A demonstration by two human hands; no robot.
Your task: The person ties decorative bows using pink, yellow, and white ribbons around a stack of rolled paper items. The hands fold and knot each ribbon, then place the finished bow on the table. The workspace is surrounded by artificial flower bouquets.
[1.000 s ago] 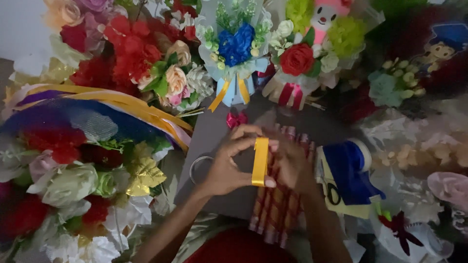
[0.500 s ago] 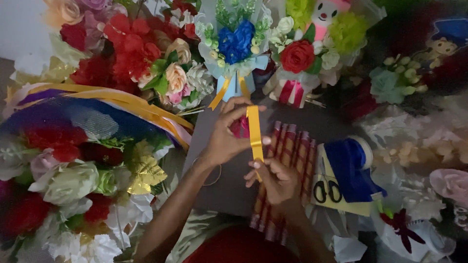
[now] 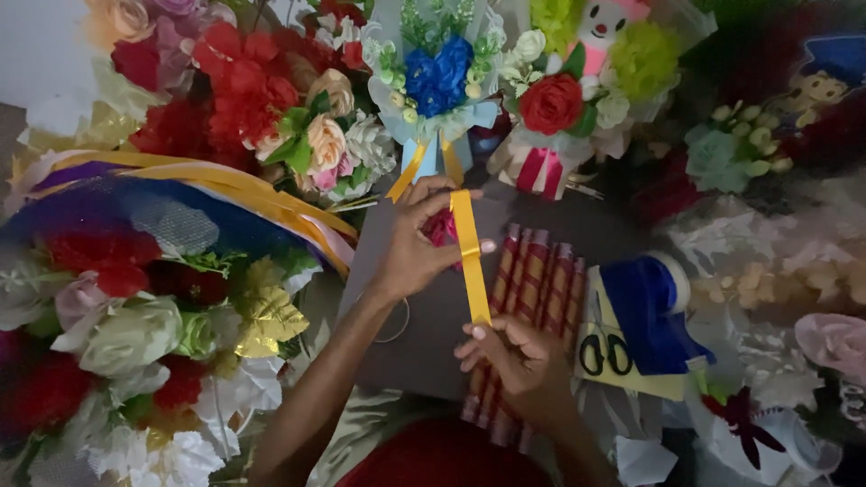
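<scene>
A yellow ribbon strip (image 3: 470,255) is stretched between my two hands above a dark grey board (image 3: 424,316). My left hand (image 3: 421,239) pinches the ribbon's upper end, next to a small red ribbon piece (image 3: 441,226). My right hand (image 3: 510,356) holds the ribbon's lower end, lying over a row of red-and-gold striped rolled sticks (image 3: 532,289). The ribbon runs almost straight, tilted slightly to the right at the bottom.
Flower bouquets ring the board: red, white and gold ones (image 3: 135,298) at left, a blue one (image 3: 437,77) and a red rose one (image 3: 550,104) behind. Black-handled scissors (image 3: 603,347) lie on yellow paper by blue ribbon (image 3: 645,311) at right.
The ribbon, folded short between both hands a second ago, has been pulled out long. My left hand moved up and my right hand moved down towards me.
</scene>
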